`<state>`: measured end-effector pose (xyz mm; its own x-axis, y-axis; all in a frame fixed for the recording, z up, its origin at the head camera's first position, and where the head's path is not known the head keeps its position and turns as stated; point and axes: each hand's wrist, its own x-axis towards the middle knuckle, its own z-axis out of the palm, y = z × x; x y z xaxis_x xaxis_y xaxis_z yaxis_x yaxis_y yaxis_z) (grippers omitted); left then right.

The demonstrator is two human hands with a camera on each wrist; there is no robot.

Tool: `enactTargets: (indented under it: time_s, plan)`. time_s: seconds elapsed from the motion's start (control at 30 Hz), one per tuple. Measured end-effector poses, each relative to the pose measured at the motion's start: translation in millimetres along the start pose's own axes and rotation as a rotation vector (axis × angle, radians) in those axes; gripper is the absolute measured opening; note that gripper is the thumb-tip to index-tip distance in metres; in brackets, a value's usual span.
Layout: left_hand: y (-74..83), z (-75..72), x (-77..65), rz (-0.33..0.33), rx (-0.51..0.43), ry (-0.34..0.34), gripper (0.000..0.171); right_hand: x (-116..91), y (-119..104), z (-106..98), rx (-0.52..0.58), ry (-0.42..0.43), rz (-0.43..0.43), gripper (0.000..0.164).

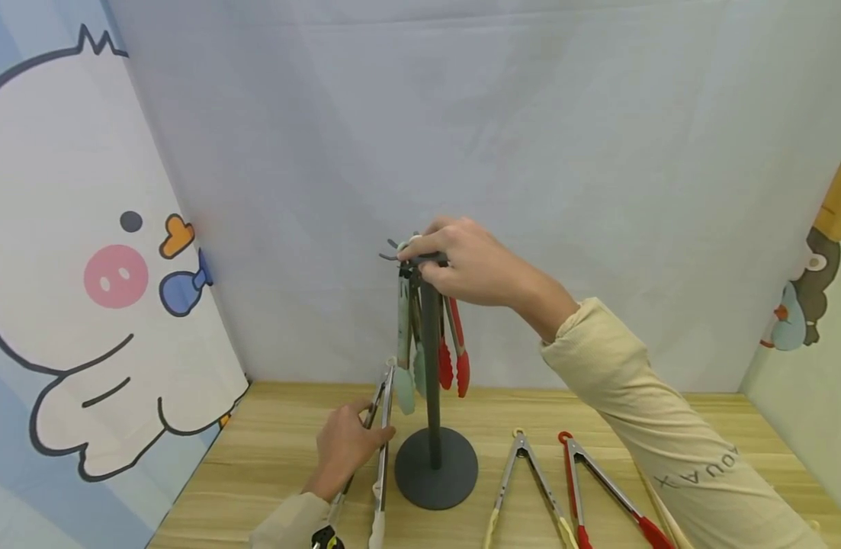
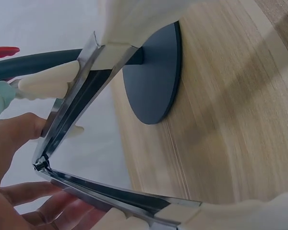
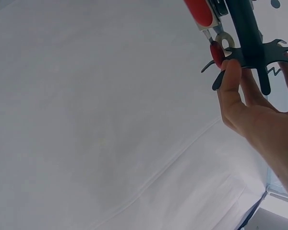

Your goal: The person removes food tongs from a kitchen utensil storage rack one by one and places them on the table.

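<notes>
My left hand [image 1: 345, 442] holds white-tipped metal tongs [image 1: 383, 457] left of a dark stand [image 1: 431, 381]. In the left wrist view the tongs' arms [image 2: 72, 112] spread in a wide V, with my thumb on one arm and fingers along the other. My right hand [image 1: 478, 263] grips the hooked top of the stand; in the right wrist view its fingertips curl against the hooks [image 3: 252, 57] from the outside. Pale green tongs [image 1: 405, 389] hang from the stand's left side, red tongs [image 1: 463, 370] from its right.
Yellow-tipped tongs [image 1: 521, 446] and red-tipped tongs [image 1: 575, 457] lie spread on the wooden table [image 1: 276, 435], right of the stand's round base [image 1: 436, 488]. A pale curtain [image 1: 598, 152] hangs behind. Cartoon-printed cloth [image 1: 49, 191] lines the left side.
</notes>
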<state>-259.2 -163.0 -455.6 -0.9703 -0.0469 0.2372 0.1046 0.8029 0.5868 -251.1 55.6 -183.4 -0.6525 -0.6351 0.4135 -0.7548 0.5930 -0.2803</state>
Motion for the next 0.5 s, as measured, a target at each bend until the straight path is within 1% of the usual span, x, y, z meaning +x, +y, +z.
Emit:
enactTargets:
  time_s: [0.3, 0.5]
  plan:
    - [-4.3, 7.6, 3.3, -0.033, 0.031, -0.018, 0.057, 0.0, 1.2, 0.5, 0.022, -0.016, 0.008, 0.039]
    - [-7.1, 11.2, 5.4, -0.039, 0.051, -0.017, 0.058, 0.3, 2.9, 0.4, 0.026, -0.013, 0.004, 0.039]
